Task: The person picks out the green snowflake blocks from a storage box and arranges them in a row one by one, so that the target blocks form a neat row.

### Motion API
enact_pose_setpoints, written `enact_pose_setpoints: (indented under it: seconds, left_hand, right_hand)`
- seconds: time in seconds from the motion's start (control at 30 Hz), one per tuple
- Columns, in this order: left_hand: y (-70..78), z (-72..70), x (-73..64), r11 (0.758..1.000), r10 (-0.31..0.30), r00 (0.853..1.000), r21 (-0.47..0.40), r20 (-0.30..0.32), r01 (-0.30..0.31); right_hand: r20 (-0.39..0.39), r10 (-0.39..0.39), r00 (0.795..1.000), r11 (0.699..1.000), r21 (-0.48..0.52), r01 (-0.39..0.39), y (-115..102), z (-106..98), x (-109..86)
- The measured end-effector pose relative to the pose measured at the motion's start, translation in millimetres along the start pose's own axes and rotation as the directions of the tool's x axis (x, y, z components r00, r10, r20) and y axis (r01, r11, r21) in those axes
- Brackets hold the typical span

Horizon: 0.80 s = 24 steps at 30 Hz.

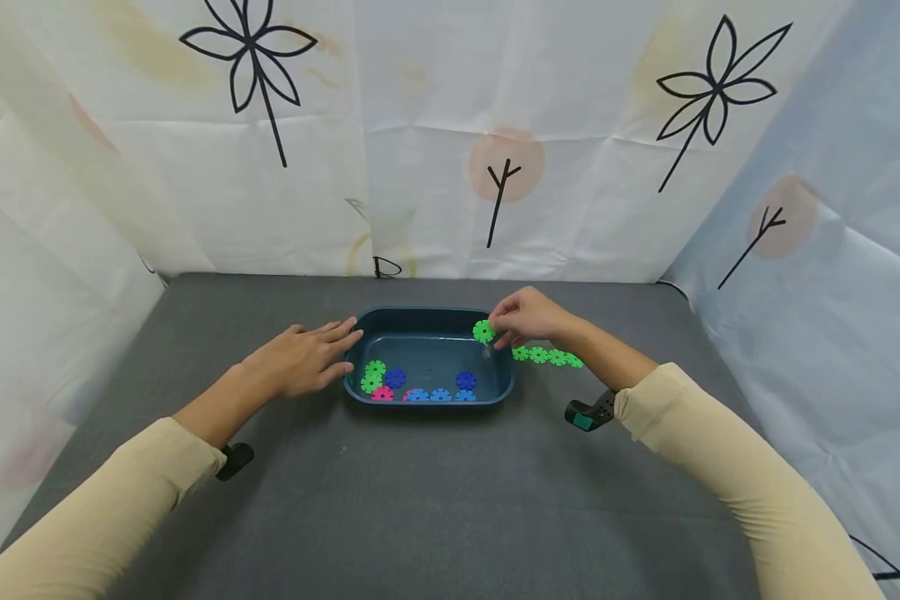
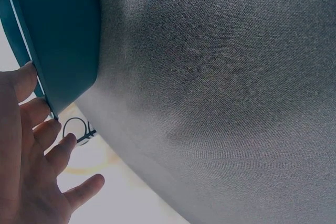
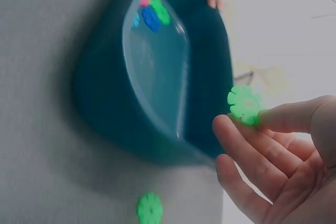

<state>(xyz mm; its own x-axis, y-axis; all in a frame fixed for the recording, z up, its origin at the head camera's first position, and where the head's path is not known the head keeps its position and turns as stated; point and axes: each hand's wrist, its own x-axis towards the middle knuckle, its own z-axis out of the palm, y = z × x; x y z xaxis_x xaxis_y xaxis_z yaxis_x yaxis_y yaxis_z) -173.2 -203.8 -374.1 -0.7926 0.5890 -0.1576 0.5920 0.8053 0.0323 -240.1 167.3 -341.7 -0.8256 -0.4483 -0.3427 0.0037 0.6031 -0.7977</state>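
My right hand point(image 1: 528, 317) pinches a green flower-shaped disc point(image 1: 483, 332) between thumb and fingertips, over the right end of a dark teal tub point(image 1: 427, 406). In the right wrist view the same green disc point(image 3: 244, 104) shows its notched edge. My left hand point(image 1: 307, 358) rests with spread, fairly straight fingers on the tub's left rim; in the left wrist view its fingertips touch the rim point(image 2: 39, 82). Inside the tub lie green discs point(image 1: 372, 377), dark blue discs point(image 1: 395, 379), a pink disc point(image 1: 382, 393) and several light blue discs point(image 1: 440, 395) along the near side.
A row of green discs point(image 1: 547, 356) lies on the grey table point(image 1: 435, 500) right of the tub, partly behind my right forearm. White printed curtains point(image 1: 420, 167) stand behind the table and at both sides. A dark band point(image 1: 591, 412) sits at my right wrist.
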Motion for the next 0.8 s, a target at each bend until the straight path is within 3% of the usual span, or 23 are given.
enact_pose_setpoints:
  seconds: [0.23,0.47,0.8]
  left_hand:
    - [-1.4,1.3,-1.3,1.0,-0.001,1.0,-0.006,-0.005,0.001]
    - [-2.6,0.1,-2.2,1.0,-0.009,1.0,-0.007,0.004,0.009]
    - [-2.1,1.1,-1.7,1.0,-0.004,1.0,-0.005,-0.008,0.004]
  right_hand:
    - [-0.051,0.018,0.999,0.999,0.033,-0.016,20.0,-30.3,-26.1]
    - [-0.161,0.042,0.986,0.998,0.042,-0.036,42.5,-55.2,-54.6]
    - [-0.24,0.086,0.967,0.99,0.128,-0.056,97.1,-89.3,-90.7]
